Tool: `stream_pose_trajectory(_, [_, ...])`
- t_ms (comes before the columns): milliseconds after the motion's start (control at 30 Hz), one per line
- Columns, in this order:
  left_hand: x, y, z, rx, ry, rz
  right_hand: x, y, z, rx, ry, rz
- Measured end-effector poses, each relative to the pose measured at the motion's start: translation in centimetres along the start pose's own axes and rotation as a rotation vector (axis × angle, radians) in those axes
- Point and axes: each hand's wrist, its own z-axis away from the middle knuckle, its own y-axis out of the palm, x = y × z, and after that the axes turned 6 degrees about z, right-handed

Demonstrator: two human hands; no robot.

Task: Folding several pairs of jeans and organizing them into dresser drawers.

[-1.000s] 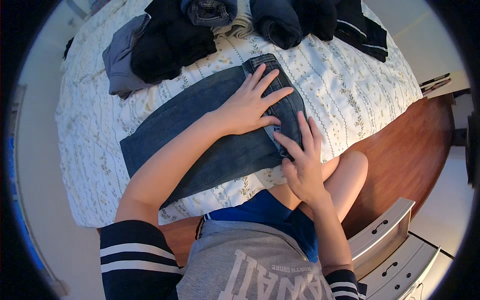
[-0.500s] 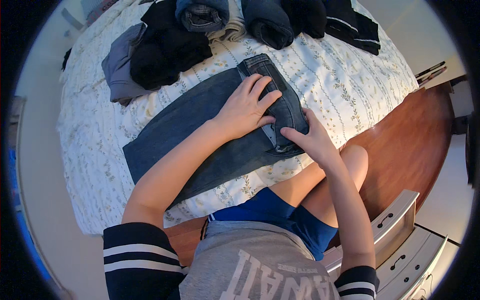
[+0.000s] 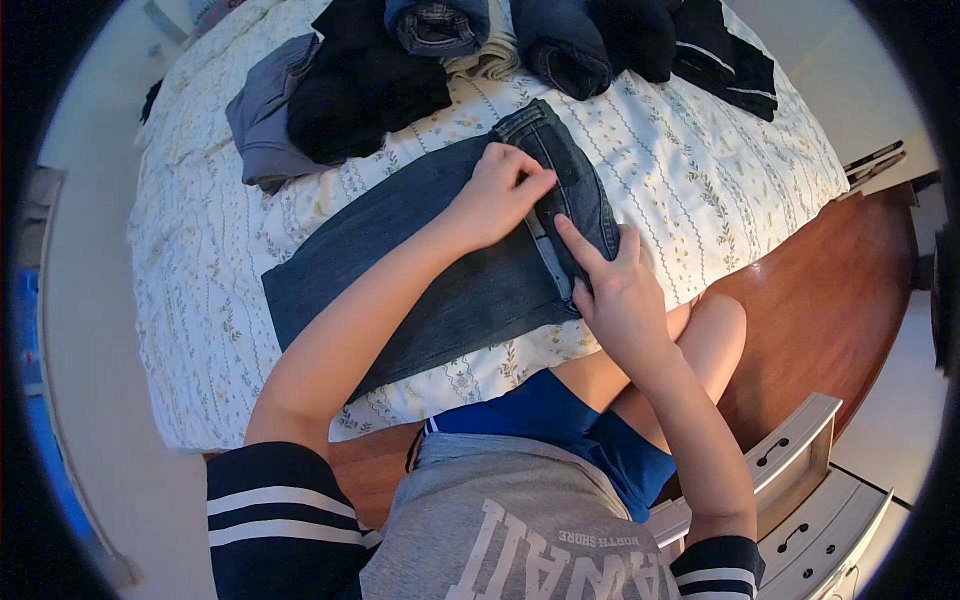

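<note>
A pair of dark blue jeans [image 3: 400, 250] lies flat on the bed, with its right end folded over into a narrow band. My left hand [image 3: 505, 195] is closed at the inner edge of that band, fingers curled in a pinch on the denim. Lower down on the folded part rests my right hand [image 3: 625, 300], its index finger stretched across the cloth and its thumb apart. The other right fingers bend by the outer edge, partly hidden. A pale strip of the inside shows between the layers.
Along the far side of the bed [image 3: 690, 210] sit rolled jeans [image 3: 437, 25], a black garment [image 3: 365, 100], a grey garment [image 3: 270, 115] and black clothes with white stripes [image 3: 725, 60]. Open white drawers [image 3: 790, 450] stand at the lower right above a reddish wood floor [image 3: 800, 290].
My left hand has gone from spread fingers to a curled pinch on the denim. My right index finger has moved from the outer edge onto the folded part. The whole view has shifted slightly.
</note>
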Motion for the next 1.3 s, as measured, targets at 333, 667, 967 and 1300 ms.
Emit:
stream_pose_trajectory(333, [-0.9, -3.1, 1.2, -0.018, -0.546, 1.257, 4.6, 1.2, 0.2, -0.122, -0.162, 0.734])
stream_pose_trajectory(667, [-0.8, 0.0, 2.4, -0.305, -0.625, 1.048, 9.8, 1.9, 0.5, -0.082, -0.490, 1.500])
stream_pose_trajectory(967, [0.0, 3.1, 4.4, -0.646, -0.411, 1.009, 5.8, -1.7, -3.4, -0.240, -0.323, -0.216])
stream_pose_trajectory(1300, [5.0, -5.3, 9.5, -0.579, 0.042, -0.231, 5.7, 2.3, -3.0, 0.000, -0.276, -0.157])
